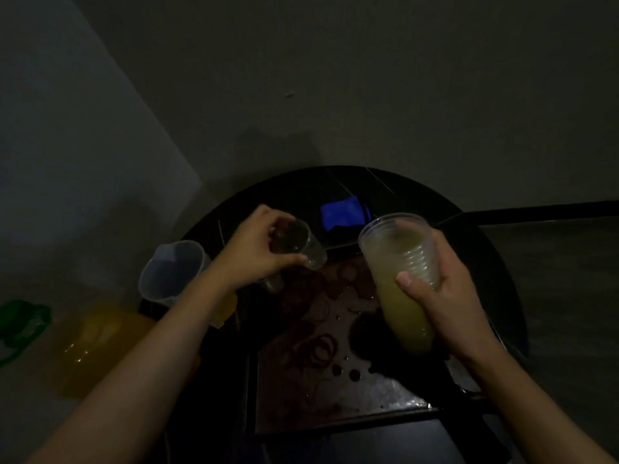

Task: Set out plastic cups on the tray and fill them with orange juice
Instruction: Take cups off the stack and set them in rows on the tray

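Note:
The scene is dim. My left hand [258, 252] grips a single clear plastic cup [303, 244], tilted on its side above the far left corner of the tray [335, 396]. The tray is dark, flat metal marked with ring stains and drops. Just under that hand a second small clear cup [273, 284] seems to stand on the tray. My right hand [445, 296] holds a tall stack of nested plastic cups [398, 256], yellowish and slanted, open end up, over the tray's right side. A large bottle of orange juice [100, 343] lies blurred at the lower left.
A clear plastic jug [170, 272] stands left of the tray at the edge of the round black table [495, 279]. A blue cloth [341, 216] lies at the back of the table. Something green [20, 324] sits at the far left. Walls close in behind.

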Action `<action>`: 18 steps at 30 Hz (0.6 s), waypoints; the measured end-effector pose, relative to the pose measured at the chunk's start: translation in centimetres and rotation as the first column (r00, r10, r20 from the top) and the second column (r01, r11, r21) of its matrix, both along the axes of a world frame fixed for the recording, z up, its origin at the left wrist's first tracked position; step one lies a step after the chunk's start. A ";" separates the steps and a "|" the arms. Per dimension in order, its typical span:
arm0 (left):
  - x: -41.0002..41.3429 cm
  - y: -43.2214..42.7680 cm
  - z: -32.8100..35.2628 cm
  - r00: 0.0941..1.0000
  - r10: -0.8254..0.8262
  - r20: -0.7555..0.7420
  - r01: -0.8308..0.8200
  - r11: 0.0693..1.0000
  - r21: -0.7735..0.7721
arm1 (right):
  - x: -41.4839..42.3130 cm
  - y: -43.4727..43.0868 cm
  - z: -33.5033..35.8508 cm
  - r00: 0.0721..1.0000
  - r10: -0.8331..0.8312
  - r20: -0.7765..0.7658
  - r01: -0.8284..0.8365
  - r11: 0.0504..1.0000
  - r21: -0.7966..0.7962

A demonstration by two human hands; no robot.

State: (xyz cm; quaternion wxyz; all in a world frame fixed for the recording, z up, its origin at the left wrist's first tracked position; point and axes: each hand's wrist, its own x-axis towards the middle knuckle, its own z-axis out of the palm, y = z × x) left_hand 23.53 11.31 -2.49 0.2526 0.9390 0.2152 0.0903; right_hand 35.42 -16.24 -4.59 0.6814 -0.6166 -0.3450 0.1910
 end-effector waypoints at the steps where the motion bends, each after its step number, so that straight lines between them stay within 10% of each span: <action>1: 0.2 0.0 -1.2 0.999 0.012 -0.053 -0.012 1.000 -0.006 | 0.1 0.0 0.0 1.000 -0.003 -0.003 0.003 1.000 0.009; 18: 1.6 -0.1 -6.4 0.975 0.100 -0.198 -0.071 0.986 0.151 | 0.3 0.2 0.0 0.998 -0.025 -0.059 0.026 0.999 0.027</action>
